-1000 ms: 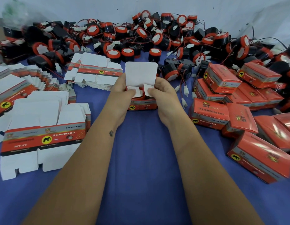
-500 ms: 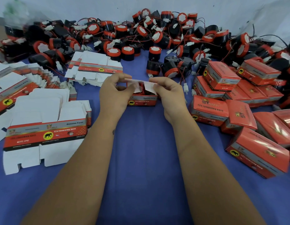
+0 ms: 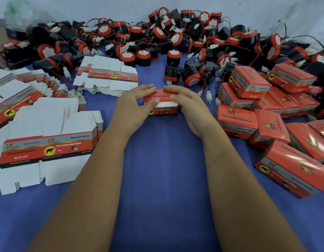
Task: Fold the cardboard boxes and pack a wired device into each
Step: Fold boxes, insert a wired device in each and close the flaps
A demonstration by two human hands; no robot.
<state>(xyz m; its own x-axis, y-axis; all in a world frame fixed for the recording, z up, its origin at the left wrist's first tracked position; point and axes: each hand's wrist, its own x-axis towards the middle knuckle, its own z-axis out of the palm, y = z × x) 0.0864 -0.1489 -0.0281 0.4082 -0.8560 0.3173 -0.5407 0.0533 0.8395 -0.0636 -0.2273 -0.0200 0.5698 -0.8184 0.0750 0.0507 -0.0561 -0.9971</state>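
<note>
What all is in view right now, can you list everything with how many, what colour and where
box being closed: one, red with a white flap edge showing, centre of the table, between both hands
flat unfolded boxes: several stacks, white with red and grey printed bands, left side and centre back
closed boxes: a pile, too many to count exactly, red and grey, right side
wired devices: a big heap, black with red rims, white connectors on thin wires, across the back against the wall
table cover: one, blue, under everything
wall: pale, behind the heap
left hand: one, gripping the box's left end, thumb on its front
right hand: one, gripping the box's right end, fingers over its top
</note>
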